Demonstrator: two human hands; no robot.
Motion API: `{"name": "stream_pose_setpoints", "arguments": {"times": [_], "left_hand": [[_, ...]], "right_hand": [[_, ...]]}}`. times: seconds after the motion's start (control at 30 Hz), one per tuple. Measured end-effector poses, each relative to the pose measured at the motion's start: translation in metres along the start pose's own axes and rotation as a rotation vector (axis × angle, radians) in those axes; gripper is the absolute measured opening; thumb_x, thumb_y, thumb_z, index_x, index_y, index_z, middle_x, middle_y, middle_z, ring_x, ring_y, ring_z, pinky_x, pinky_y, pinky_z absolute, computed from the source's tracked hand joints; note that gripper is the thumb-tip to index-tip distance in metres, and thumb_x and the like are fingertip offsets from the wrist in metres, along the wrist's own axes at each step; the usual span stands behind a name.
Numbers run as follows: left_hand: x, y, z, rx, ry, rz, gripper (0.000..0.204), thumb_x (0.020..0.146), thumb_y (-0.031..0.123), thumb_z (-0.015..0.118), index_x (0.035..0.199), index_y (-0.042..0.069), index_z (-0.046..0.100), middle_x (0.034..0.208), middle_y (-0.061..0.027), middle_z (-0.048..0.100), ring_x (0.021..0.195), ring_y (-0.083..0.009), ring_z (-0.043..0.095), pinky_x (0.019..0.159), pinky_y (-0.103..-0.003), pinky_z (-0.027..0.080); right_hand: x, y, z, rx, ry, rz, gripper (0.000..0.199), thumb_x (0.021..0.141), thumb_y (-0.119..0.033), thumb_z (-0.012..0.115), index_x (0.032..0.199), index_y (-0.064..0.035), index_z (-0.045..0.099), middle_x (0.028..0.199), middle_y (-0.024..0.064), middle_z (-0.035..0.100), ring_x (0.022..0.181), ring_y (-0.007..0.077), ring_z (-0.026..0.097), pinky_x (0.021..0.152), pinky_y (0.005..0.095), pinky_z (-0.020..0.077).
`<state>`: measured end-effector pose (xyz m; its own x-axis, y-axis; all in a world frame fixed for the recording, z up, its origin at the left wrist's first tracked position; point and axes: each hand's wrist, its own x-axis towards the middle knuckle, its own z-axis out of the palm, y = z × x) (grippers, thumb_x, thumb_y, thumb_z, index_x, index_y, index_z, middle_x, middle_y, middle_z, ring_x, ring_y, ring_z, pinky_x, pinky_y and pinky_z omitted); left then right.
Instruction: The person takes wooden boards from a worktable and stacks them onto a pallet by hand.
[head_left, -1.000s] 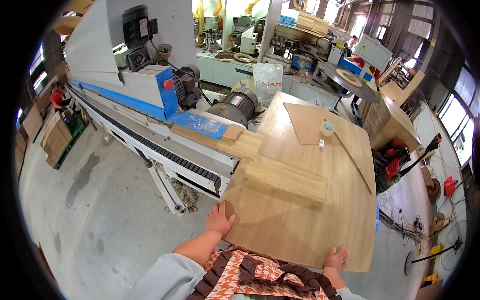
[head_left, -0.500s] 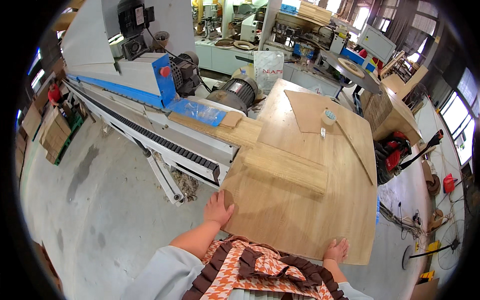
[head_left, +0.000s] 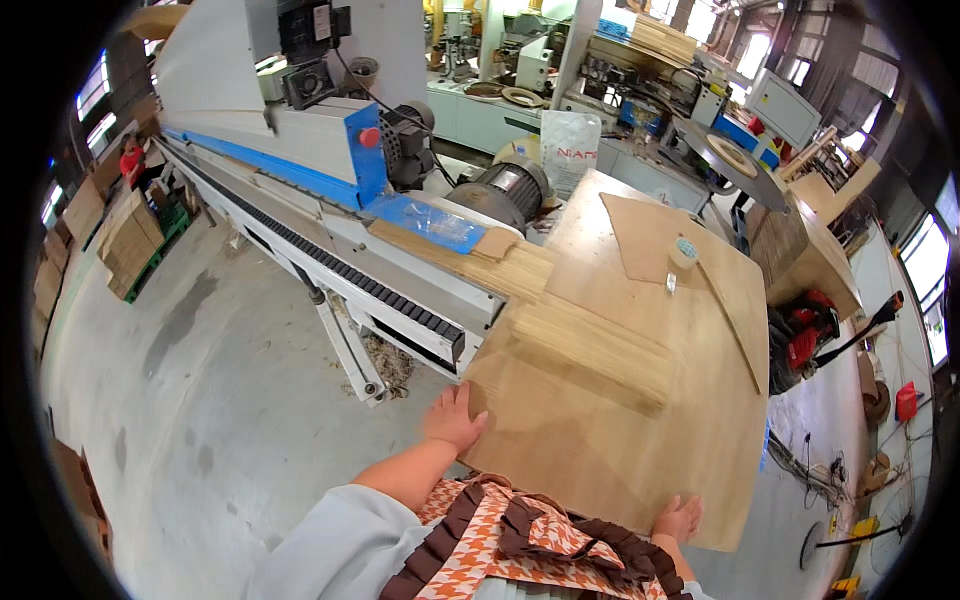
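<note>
Plywood panel (head_left: 620, 440), pale, flat, wide

The near half of the plywood sheet (head_left: 600, 460) lay bare between the left hand (head_left: 455, 420) and the right hand (head_left: 678, 520). Further on, a stack of wooden strips (head_left: 590, 350) crossed it. The edge-banding machine (head_left: 330, 190) blocked the left side; a tape roll (head_left: 684, 252) sat beyond.
</note>
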<state>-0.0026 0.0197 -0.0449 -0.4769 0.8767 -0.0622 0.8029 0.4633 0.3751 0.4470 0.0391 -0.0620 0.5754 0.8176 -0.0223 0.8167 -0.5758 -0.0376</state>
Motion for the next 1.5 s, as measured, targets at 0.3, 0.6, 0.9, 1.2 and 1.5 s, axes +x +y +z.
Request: {"name": "stream_pose_setpoints", "arguments": {"times": [0.3,0.6,0.9,1.2,1.5], "left_hand": [[0.001,0.005,-0.008,0.023,-0.049,0.011,0.069,0.076,0.046,0.051,0.129,0.009,0.029,0.122,-0.0161,0.040,0.106,-0.0345,0.045,0.086,-0.043,0.039],[-0.002,0.000,-0.002,0.012,-0.005,-0.001,0.067,0.076,0.047,0.050,0.129,0.011,0.030,0.120,-0.0155,0.042,0.104,-0.0327,0.046,0.084,-0.043,0.040],[-0.006,-0.001,0.001,-0.032,-0.014,0.002,0.065,0.077,0.046,0.049,0.128,0.010,0.030,0.121,-0.0144,0.040,0.106,-0.0327,0.045,0.085,-0.044,0.039],[-0.003,-0.004,0.007,-0.047,0.015,0.018,0.064,0.077,0.045,0.051,0.128,0.012,0.033,0.124,-0.0141,0.039,0.109,-0.0304,0.044,0.088,-0.042,0.037],[-0.004,-0.002,0.003,-0.082,-0.014,0.011,0.063,0.078,0.044,0.051,0.128,0.011,0.032,0.122,-0.0143,0.040,0.110,-0.0311,0.043,0.088,-0.041,0.036]], "right_hand": [[0.002,0.003,0.004,0.028,0.061,0.012,0.056,0.083,-0.043,0.043,0.129,-0.0130,0.035,0.135,0.0031,0.032,0.126,0.0213,0.026,0.096,0.0506,0.0235],[-0.014,-0.012,-0.019,0.069,-0.049,-0.008,0.055,0.087,-0.044,0.037,0.131,-0.0116,0.031,0.138,0.0096,0.028,0.128,0.0243,0.023,0.102,0.0440,0.0195],[0.009,0.017,0.010,0.098,0.047,-0.112,0.060,0.079,-0.056,0.043,0.116,-0.0094,0.049,0.120,0.0141,0.047,0.113,0.0315,0.042,0.092,0.0447,0.0357],[0.029,0.033,0.041,0.042,0.205,-0.188,0.056,0.080,-0.051,0.045,0.120,-0.0110,0.047,0.111,0.0125,0.054,0.100,0.0312,0.052,0.082,0.0461,0.0421],[0.015,0.020,0.034,-0.014,0.237,-0.053,0.064,0.080,-0.054,0.044,0.132,-0.0185,0.031,0.114,0.0098,0.052,0.108,0.0285,0.048,0.088,0.0484,0.0374]]}}
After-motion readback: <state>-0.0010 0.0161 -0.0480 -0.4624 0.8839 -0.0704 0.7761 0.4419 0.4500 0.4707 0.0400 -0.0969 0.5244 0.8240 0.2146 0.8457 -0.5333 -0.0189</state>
